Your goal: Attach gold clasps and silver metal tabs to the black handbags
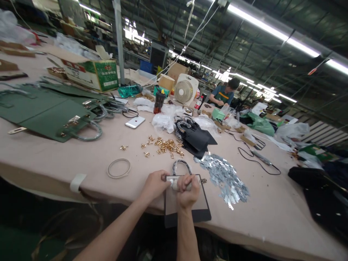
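Head view: left hand [154, 185] clamped on dark bag panel [187, 210] at near desk [272, 217] edge, steadying; right hand [187, 188] fisted around small tool [174, 183], pressing metal clasp [174, 178]; gold fittings [164, 145] within reach.

a long work table [40, 159] with a pale cloth top carries a stack of green bag panels [46, 112] with grey handles on its left part. behind them stands an open green-and-white carton [94, 74]. a white phone [135, 122] lies near the middle, a dark bottle [159, 102] just beyond it, and a small white fan [185, 89] further back. loose gold fittings [164, 145] are scattered beside a black bag [194, 137]. a heap of silver metal pieces [227, 177] lies to the right, a white ring [119, 168] to the left. a person in a green top [223, 95] sits at the far end.
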The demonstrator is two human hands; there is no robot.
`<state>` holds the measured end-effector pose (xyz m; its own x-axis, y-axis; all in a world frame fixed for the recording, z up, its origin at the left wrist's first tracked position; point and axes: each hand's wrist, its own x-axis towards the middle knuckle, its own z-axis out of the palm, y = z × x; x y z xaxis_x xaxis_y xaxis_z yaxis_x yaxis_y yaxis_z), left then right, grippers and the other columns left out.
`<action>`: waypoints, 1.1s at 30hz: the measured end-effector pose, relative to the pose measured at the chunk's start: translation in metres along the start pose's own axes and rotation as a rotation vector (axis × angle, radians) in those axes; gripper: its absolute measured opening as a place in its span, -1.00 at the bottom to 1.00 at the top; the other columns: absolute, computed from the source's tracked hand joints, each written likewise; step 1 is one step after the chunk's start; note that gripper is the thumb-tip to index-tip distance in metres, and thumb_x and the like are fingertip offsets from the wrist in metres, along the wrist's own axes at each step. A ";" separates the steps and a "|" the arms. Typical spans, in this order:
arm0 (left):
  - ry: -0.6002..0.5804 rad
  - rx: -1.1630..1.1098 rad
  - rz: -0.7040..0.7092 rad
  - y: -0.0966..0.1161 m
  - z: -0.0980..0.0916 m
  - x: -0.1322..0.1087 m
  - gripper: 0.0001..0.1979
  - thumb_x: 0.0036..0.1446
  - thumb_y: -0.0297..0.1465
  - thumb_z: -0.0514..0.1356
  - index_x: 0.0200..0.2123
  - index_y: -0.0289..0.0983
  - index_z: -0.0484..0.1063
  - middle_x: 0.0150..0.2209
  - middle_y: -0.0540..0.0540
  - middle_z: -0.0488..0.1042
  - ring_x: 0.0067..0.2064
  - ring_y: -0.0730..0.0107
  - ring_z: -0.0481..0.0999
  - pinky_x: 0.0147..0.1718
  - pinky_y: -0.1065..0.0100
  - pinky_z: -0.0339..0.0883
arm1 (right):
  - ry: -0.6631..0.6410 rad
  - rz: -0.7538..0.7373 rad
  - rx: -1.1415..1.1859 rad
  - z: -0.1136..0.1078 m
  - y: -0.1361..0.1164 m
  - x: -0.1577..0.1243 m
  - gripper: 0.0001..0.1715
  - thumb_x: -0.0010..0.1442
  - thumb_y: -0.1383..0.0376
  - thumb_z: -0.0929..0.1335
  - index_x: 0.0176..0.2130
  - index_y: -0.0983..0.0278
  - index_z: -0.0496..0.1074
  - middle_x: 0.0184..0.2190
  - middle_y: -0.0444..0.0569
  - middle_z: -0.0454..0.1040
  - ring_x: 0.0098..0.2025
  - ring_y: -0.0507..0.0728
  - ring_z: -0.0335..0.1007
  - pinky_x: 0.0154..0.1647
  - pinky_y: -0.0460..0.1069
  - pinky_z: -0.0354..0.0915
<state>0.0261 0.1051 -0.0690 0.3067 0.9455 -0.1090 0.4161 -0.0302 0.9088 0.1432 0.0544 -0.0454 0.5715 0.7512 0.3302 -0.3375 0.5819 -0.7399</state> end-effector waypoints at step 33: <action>-0.085 0.104 -0.122 0.011 0.002 0.033 -0.87 -0.23 -0.49 0.30 -0.49 -0.21 0.56 -0.61 0.02 0.49 -0.48 0.34 0.50 -0.47 0.41 0.23 | 0.079 -0.268 -0.267 -0.001 0.023 -0.018 -0.56 0.44 0.26 0.18 -0.49 0.20 0.28 -0.63 -0.23 0.13 -0.60 0.04 0.08 -0.54 -0.05 0.05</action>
<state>0.0427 0.1354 -0.0630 0.3180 0.9136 -0.2533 0.5395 0.0453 0.8407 0.1264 0.0539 -0.0691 0.6720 0.5512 0.4945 0.0328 0.6450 -0.7635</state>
